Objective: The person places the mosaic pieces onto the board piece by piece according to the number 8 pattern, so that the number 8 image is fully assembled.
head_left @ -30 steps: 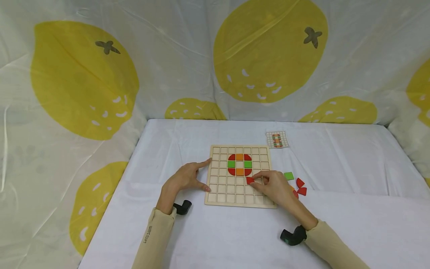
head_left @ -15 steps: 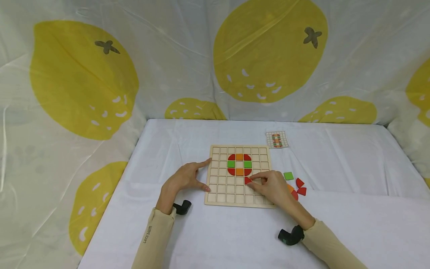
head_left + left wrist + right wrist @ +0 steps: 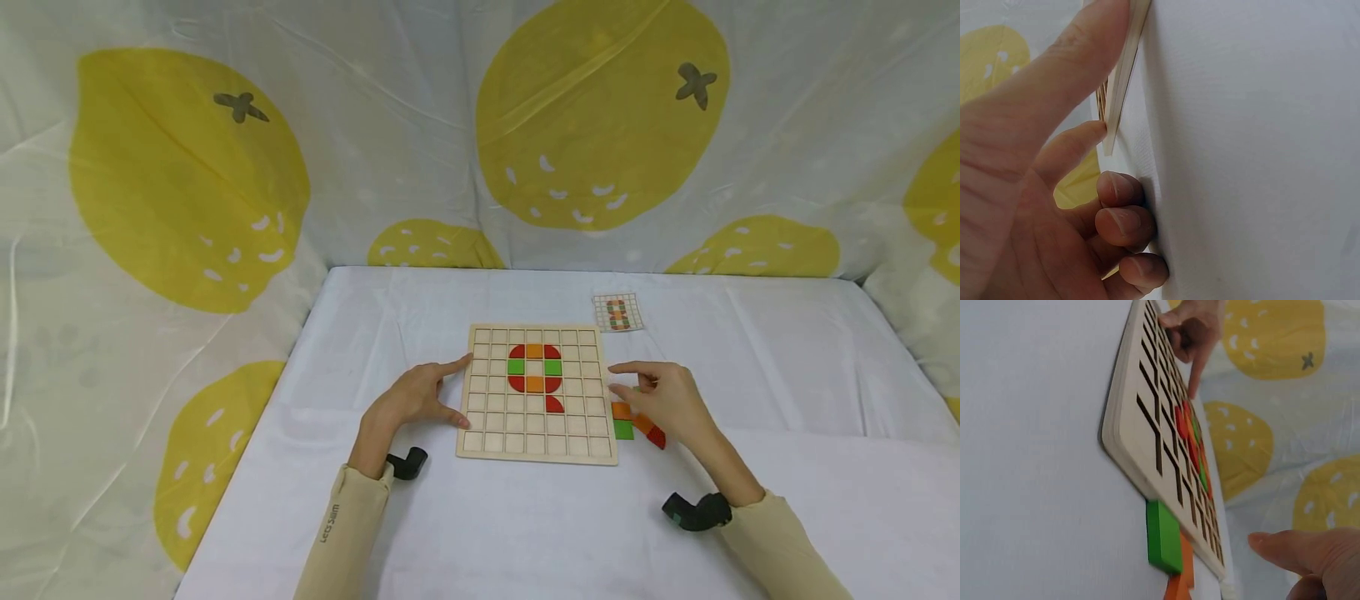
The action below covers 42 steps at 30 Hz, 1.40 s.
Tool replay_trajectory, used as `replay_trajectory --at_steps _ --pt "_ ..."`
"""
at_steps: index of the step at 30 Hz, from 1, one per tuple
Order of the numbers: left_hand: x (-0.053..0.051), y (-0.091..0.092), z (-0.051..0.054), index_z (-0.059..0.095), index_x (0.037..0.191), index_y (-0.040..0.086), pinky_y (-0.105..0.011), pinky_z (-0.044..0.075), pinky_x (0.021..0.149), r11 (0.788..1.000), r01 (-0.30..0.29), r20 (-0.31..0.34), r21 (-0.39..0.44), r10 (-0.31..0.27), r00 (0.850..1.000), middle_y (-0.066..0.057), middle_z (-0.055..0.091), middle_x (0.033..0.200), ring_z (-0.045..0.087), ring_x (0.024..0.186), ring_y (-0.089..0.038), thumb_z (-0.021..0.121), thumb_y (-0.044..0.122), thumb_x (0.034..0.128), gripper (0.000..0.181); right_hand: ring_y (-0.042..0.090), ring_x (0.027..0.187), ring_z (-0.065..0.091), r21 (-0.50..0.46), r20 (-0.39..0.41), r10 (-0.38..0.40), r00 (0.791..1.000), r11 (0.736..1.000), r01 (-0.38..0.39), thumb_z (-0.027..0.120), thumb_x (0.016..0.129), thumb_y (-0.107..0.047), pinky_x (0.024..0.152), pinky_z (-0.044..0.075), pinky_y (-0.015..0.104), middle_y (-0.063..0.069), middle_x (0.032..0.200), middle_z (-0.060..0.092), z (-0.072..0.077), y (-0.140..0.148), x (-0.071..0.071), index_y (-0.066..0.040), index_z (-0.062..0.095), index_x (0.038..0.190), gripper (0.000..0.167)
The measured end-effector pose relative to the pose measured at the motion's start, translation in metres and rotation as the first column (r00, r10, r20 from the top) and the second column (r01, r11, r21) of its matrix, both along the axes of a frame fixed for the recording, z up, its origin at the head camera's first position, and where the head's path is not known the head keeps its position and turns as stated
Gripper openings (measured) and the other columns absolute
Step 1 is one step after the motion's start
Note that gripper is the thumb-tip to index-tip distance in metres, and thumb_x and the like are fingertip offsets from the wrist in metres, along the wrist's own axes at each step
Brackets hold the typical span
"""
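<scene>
- Plainly, the wooden grid board (image 3: 536, 423) lies flat on the white tabletop (image 3: 480, 533), looking stiff and fairly light; its rim seems the place to hold it
- The left hand (image 3: 412, 396) touches that rim on its left side with straight thumb and index, the other fingers loosely curled
- The right hand (image 3: 672, 402) hangs beside the right rim, thumb and index spread apart, holding nothing that shows
- The tiles look light, rigid, smooth and perhaps a little slippery, hardly fragile; a pinch across opposite side edges should suit them
- Counted on the board: a ring of four red tiles (image 3: 552, 385), two orange tiles (image 3: 535, 384) and two green tiles (image 3: 553, 367), plus one lone red tile (image 3: 554, 405) just below the ring's lower right corner
- Counted beside the right rim: two loose orange tiles (image 3: 622, 411), one loose green tile (image 3: 623, 430) and one loose red tile (image 3: 657, 437) show clearly; the hand may hide more
- One pattern card (image 3: 618, 312) lies beyond the board
</scene>
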<state>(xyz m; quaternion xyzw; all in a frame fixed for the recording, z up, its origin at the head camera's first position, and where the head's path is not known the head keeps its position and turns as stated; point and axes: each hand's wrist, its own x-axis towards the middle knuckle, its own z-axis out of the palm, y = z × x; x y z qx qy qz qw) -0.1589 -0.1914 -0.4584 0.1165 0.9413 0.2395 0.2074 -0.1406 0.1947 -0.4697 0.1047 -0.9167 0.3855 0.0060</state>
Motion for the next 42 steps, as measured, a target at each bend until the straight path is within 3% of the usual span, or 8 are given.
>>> replay_trajectory --at_steps 8,14,27,34,42 --pt "0.000 0.000 0.001 0.037 0.161 0.028 -0.030 0.037 0.069 1.000 -0.005 0.005 -0.007 0.005 1.000 -0.005 0.051 0.086 0.046 0.081 -0.018 0.097 0.043 0.0652 0.114 0.008 0.050 0.029 0.042 0.097 -0.053 0.994 0.998 0.049 0.082 0.088 -0.015 0.047 0.022 0.023 -0.003 0.059 0.031 -0.005 0.038 0.005 -0.008 0.080 0.112 0.026" --pt "0.001 0.000 0.002 0.037 0.161 0.027 -0.030 0.036 0.068 1.000 -0.008 0.005 -0.012 0.008 1.000 -0.005 0.050 0.084 0.045 0.080 -0.018 0.097 0.042 0.0651 0.115 0.007 0.053 0.033 0.020 0.157 -0.003 0.988 1.000 0.000 0.085 0.086 -0.020 0.050 0.025 0.023 -0.005 0.059 0.033 -0.014 0.041 0.008 -0.011 0.081 0.111 0.027" --pt "0.000 0.002 0.002 0.037 0.161 0.028 -0.030 0.038 0.071 1.000 -0.001 0.004 -0.020 0.001 1.000 -0.006 0.053 0.087 0.047 0.082 -0.018 0.097 0.044 0.0651 0.115 0.006 0.055 0.030 -0.002 0.158 0.065 0.985 0.998 -0.066 0.089 0.081 -0.026 0.051 0.025 0.023 -0.006 0.060 0.034 -0.023 0.033 0.010 -0.013 0.082 0.108 0.030" --pt "-0.001 0.001 0.000 0.037 0.161 0.029 -0.030 0.038 0.070 1.000 -0.003 0.005 -0.018 0.003 1.000 -0.005 0.053 0.087 0.047 0.082 -0.018 0.097 0.044 0.0650 0.115 0.007 0.055 0.031 0.052 0.111 0.025 0.994 0.998 -0.031 0.087 0.084 -0.022 0.051 0.025 0.023 -0.005 0.059 0.036 -0.023 0.031 0.009 -0.010 0.082 0.107 0.026" --pt "0.000 0.001 0.001 0.038 0.161 0.027 -0.030 0.037 0.069 1.000 -0.001 -0.002 -0.004 0.001 1.000 -0.005 0.051 0.085 0.046 0.080 -0.018 0.098 0.043 0.0645 0.115 0.009 0.056 0.033 0.099 0.112 0.004 0.994 0.995 -0.016 0.089 0.082 -0.022 0.052 0.025 0.024 -0.004 0.061 0.036 -0.021 0.034 0.007 -0.011 0.081 0.107 0.029"
